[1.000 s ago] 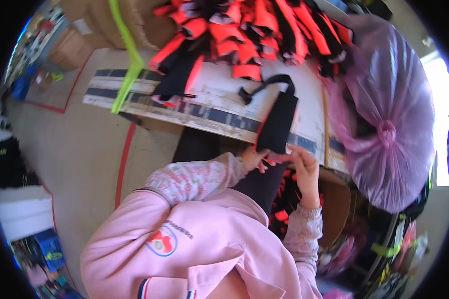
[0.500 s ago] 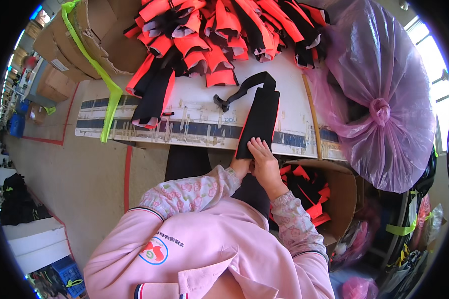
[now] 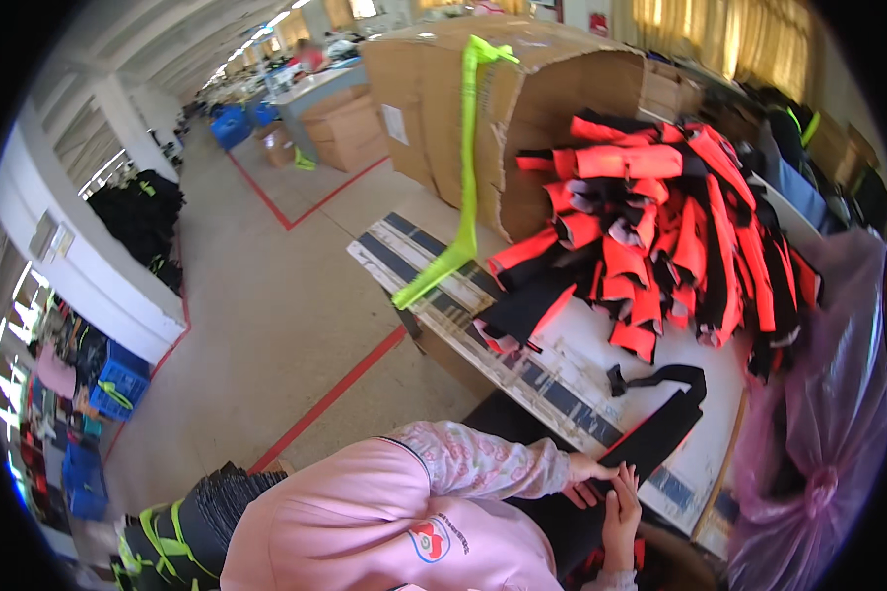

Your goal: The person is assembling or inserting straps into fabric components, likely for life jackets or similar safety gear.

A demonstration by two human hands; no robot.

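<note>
A long black fabric band (image 3: 654, 433) with an orange edge lies slanting over the table's near edge. From its far end a narrow black strap (image 3: 672, 373) curls left to a small black buckle (image 3: 617, 380). My left hand (image 3: 583, 477) grips the band's near end, part of the palm hidden. Against that same end rests my right hand (image 3: 621, 504), its fingers stretched out and close beside the left hand. Beyond them is a heap of orange and black fabric bands (image 3: 650, 236), with one black band (image 3: 527, 313) at its near left.
The white table (image 3: 586, 369) has a worn, taped front edge. A big cardboard box (image 3: 434, 108) with a neon-yellow strip (image 3: 470, 167) stands at the back. A knotted purple plastic bag (image 3: 818, 424) bulges at the right. Red lines (image 3: 330, 396) mark the floor at left.
The view has swung left, so the table, heap and hands sit further right and more of the room shows. Both hands stay at the band's near end; my right fingers have shifted toward its edge.
</note>
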